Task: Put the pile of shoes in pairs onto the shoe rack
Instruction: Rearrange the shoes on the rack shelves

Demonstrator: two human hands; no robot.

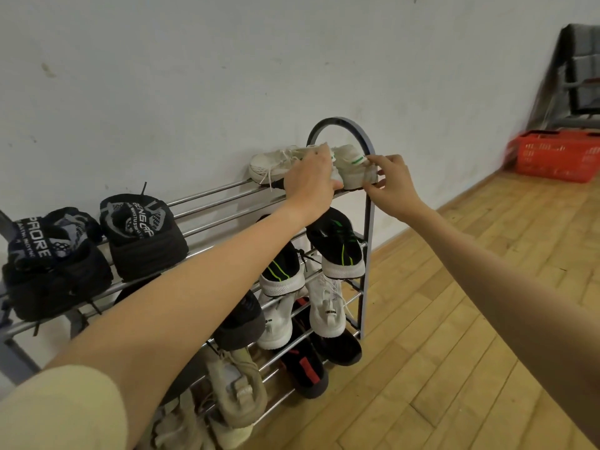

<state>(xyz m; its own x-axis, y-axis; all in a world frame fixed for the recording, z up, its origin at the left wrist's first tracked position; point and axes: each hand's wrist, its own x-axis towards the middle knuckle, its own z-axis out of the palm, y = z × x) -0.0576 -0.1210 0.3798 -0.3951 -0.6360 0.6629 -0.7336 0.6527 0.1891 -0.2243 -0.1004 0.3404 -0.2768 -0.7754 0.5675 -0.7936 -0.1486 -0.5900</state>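
Both arms are reaching out to the right end of the shoe rack's [369,222] top shelf. Left hand [310,177] is lying palm-down over the nearer white shoe [276,162], fingers curling over its collar and gripping it. Right hand [391,183] is sitting at the heel of the second white shoe [352,165], thumb below and fingers above; it looks like a light pinch on the heel, but the contact is partly hidden so I can't be sure. The two white shoes are lying side by side on the top rails, right under the rack's arched end frame, toes pointing left toward the wall; both are off-white with loose laces, the right one is showing a green stripe near the heel. At the left end of the same shelf a pair of black shoes [97,251] with grey printed lettering is sitting heels outward. Lower shelves at the right end are holding black shoes with green stripes [337,245], white sneakers [324,306], black-and-red shoes [306,368] and beige ones [237,394] further down. A red basket [558,155] is standing on the wood floor [454,336] by the wall, well apart from the rack.
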